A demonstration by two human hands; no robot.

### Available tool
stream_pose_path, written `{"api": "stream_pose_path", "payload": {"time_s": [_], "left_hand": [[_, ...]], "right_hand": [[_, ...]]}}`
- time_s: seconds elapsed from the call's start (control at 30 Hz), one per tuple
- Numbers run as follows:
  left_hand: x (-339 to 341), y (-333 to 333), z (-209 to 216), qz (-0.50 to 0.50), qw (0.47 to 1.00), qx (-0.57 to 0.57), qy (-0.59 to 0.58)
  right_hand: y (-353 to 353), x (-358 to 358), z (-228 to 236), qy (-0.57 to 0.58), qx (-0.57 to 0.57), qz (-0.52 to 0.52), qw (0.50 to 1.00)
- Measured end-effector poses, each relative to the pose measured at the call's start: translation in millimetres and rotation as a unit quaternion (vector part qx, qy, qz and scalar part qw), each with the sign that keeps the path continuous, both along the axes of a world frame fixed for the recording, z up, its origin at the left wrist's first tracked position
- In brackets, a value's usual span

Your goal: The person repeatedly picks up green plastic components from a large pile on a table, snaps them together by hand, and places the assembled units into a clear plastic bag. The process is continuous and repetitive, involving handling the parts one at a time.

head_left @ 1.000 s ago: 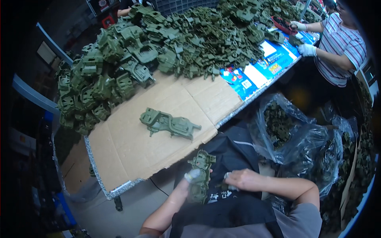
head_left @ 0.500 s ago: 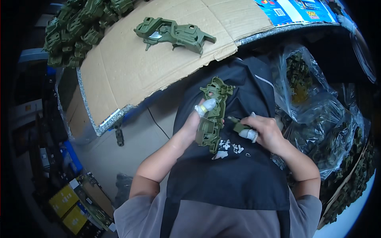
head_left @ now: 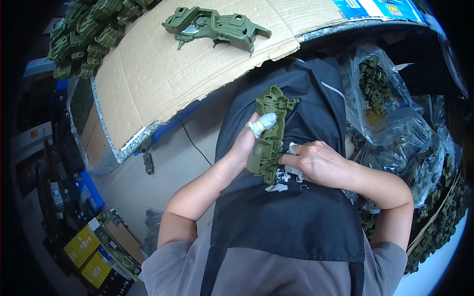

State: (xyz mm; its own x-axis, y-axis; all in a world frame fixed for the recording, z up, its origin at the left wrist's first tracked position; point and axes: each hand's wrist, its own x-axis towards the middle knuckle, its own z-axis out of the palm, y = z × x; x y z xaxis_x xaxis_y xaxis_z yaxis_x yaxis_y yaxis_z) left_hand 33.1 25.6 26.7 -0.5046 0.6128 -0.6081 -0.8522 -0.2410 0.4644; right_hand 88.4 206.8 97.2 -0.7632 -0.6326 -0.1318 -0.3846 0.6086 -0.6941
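Observation:
A long dark-green moulded plastic body shell [head_left: 266, 150], its hollow ribbed side up, stands lengthwise over my lap. My left hand [head_left: 245, 143] grips it from the left, with the thumb, wrapped in a white cover with a yellowish band, pressed on top. At the shell's lower right edge, my right hand [head_left: 316, 163] is closed, its fingertips touching the plastic. Whatever these fingers pinch is hidden behind them and the shell. White wrapping also shows on right-hand fingers. Just below lie white scraps [head_left: 276, 188] on the dark apron [head_left: 291, 222].
A similar green plastic body [head_left: 217, 29] rests on the cardboard-topped table [head_left: 148, 84]. More green parts [head_left: 86, 37] are heaped at its far left. To the right are clear plastic bags [head_left: 395, 128] of green pieces. Yellow-and-black boxes [head_left: 94, 256] stand at lower left.
My right hand has moved left, from beside the shell to its lower edge. The small green piece it held is now out of sight. My left hand keeps its grip; the view has shifted slightly.

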Motion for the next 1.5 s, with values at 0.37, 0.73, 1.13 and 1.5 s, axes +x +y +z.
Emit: {"api": "stream_pose_path", "payload": {"time_s": [0.37,0.73,1.13,1.5], "left_hand": [[1,0,-12,0.028,0.999,-0.014,-0.026],[-3,-23,15,0.005,0.993,0.031,0.111],[-46,-72,66,0.263,0.888,-0.034,0.375],[-45,-17,54,0.365,0.863,-0.04,0.347]], "right_hand": [[-4,-8,-18,-0.059,-0.039,-0.001,0.997],[15,-78,42,0.11,-0.086,-0.023,0.99],[-36,-94,1,0.124,-0.332,-0.244,0.903],[-51,-46,15,0.134,-0.231,-0.228,0.936]]}}
